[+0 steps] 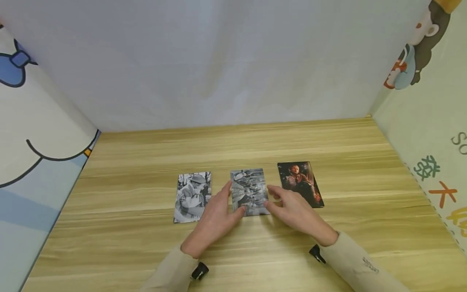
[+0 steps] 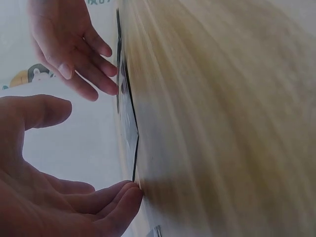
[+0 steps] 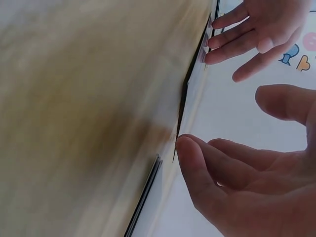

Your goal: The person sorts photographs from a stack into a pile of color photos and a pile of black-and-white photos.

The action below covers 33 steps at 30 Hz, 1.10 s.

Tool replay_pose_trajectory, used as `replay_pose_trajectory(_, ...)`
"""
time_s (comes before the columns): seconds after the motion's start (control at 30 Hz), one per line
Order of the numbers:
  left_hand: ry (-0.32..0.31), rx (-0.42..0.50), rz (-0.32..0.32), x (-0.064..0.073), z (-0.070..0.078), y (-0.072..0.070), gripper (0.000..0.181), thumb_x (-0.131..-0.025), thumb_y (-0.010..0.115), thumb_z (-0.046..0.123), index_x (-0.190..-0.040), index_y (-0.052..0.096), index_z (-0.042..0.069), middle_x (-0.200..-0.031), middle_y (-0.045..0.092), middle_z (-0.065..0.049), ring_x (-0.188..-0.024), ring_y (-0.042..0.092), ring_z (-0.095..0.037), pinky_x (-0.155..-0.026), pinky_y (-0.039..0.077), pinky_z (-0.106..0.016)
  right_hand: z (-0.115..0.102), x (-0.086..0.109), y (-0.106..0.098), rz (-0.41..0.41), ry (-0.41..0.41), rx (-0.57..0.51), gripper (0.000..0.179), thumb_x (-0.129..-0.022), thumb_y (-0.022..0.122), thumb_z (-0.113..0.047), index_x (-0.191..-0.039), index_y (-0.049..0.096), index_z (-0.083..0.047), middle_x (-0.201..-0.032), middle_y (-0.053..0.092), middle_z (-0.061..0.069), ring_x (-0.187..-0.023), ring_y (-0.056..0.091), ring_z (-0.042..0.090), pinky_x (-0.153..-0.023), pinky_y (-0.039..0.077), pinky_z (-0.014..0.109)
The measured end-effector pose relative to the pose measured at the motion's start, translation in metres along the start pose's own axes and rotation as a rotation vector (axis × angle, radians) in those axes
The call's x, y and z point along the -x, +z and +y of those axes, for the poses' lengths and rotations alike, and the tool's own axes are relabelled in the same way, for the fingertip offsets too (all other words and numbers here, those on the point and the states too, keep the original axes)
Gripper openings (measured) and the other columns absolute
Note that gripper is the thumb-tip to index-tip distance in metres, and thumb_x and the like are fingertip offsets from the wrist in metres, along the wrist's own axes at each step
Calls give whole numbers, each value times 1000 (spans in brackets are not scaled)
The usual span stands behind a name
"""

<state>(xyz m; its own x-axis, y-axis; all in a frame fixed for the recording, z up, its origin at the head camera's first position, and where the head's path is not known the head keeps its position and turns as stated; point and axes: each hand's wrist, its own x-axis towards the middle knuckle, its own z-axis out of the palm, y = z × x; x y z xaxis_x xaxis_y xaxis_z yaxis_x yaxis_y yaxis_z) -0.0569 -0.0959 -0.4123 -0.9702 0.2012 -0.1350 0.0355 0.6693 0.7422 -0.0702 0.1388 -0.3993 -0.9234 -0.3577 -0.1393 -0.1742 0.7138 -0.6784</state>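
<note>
A black-and-white picture card (image 1: pixel 249 188) showing a crowd lies flat on the wooden table between both hands. My left hand (image 1: pixel 217 211) is at its left side, and in the left wrist view its fingertips (image 2: pixel 129 195) touch the card's edge while the thumb stands off. On the opposite side is my right hand (image 1: pixel 293 207), with fingertips (image 3: pixel 189 150) right at that edge and its thumb raised away too. Neither hand pinches the card. Another black-and-white card (image 1: pixel 191 196) lies left, partly behind the left hand. A dark colour card (image 1: pixel 300 182) lies slightly tilted at right.
Wood-grain table (image 1: pixel 146 154) spreads around the cards. A pale cloth wall (image 1: pixel 233 65) rises at the back, with printed panels on the left (image 1: pixel 54 109) and right (image 1: pixel 419 134). In the right wrist view, the right-hand pile (image 3: pixel 143 197) shows layered edges.
</note>
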Motion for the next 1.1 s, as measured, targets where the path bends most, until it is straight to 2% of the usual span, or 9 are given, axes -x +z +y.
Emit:
replay_pose_trajectory(0.3,-8,5,-7,-2,0,1,83,-92,73,35,-158,36,-1,-148,52,-27,-135,51,-46,-111,44,-61,-1,-1,3,-10,2,4,56,-102,62,-26,-147,52,5,-140,62,22,-121,65,38,-97,57,54)
replay_pose_trajectory(0.6,-34,83,6,-1,1,2,79,-93,73,33,-157,38,0,-144,56,-26,-131,55,-42,-106,49,-60,1,0,3,5,17,-101,56,-101,64,-21,-148,50,5,-139,62,21,-117,67,34,-97,58,49)
replay_pose_trajectory(0.87,6,136,46,-3,1,3,76,-91,76,10,-155,38,-3,-137,54,-24,-111,66,-36,-91,61,-43,1,1,3,27,21,-171,60,-98,67,-12,-151,45,5,-138,60,22,-108,71,34,-89,62,44)
replay_pose_trajectory(1.1,35,142,88,-3,2,5,77,-88,76,-3,-155,39,-2,-132,53,-20,-103,68,-30,-83,62,-29,0,2,3,49,14,-189,60,-96,68,-1,-151,45,5,-135,60,22,-99,73,29,-77,64,35)
